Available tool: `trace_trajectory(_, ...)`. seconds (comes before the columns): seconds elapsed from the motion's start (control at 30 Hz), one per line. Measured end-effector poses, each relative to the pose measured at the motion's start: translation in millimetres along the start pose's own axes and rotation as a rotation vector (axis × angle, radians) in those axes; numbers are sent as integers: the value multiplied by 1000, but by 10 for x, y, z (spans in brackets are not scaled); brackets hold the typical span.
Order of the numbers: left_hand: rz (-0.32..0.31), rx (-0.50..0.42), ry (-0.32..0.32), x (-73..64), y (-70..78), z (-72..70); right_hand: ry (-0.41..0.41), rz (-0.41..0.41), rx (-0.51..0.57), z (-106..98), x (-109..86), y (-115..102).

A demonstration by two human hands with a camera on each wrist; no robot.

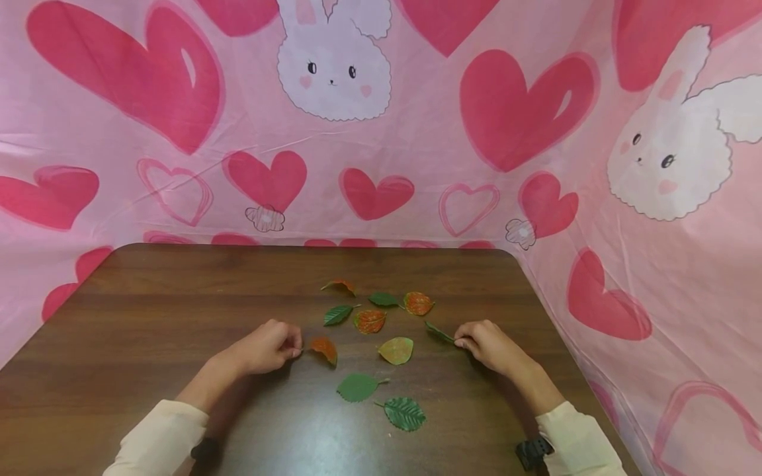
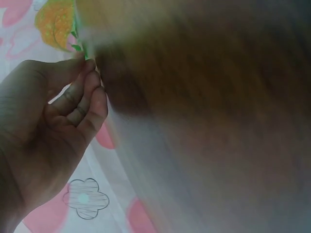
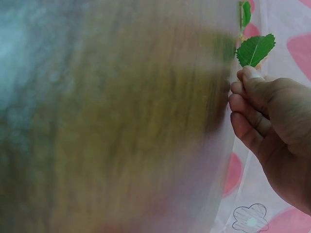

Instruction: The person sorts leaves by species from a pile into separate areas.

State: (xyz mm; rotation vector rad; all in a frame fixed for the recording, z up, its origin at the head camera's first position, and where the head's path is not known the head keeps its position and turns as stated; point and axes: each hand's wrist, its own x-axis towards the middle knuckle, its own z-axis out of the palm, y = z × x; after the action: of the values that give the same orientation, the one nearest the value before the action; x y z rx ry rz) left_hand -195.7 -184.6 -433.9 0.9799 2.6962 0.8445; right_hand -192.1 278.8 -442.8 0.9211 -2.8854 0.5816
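Note:
My left hand (image 1: 270, 346) pinches the stem of an orange leaf (image 1: 324, 350), whose blade points right over the table. In the left wrist view that orange leaf (image 2: 54, 24) shows beyond the thumb and fingertips. On the other side, my right hand (image 1: 489, 345) pinches the stem end of a narrow-looking green leaf (image 1: 439, 332), its tip toward the upper left. The right wrist view shows this green leaf (image 3: 255, 49) with a toothed edge, above the thumb. Between the hands lies a yellow-green leaf (image 1: 395, 351).
Nearer me lie a smooth green leaf (image 1: 357, 387) and a veined green leaf (image 1: 405, 414). Farther back are several green and orange leaves, among them an orange-red leaf (image 1: 370, 321). The brown table (image 1: 178, 284) meets a pink heart-patterned cloth (image 1: 369, 145) behind and at the sides.

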Motion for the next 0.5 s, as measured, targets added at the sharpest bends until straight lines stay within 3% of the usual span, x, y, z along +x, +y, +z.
trace_trajectory(0.13,-20,-6,-35,7,1,-5,2,-2,-2,-3,3,-2)
trace_trajectory(0.5,13,-18,-26,79,17,45,-7,22,21,-21,-3,-29)
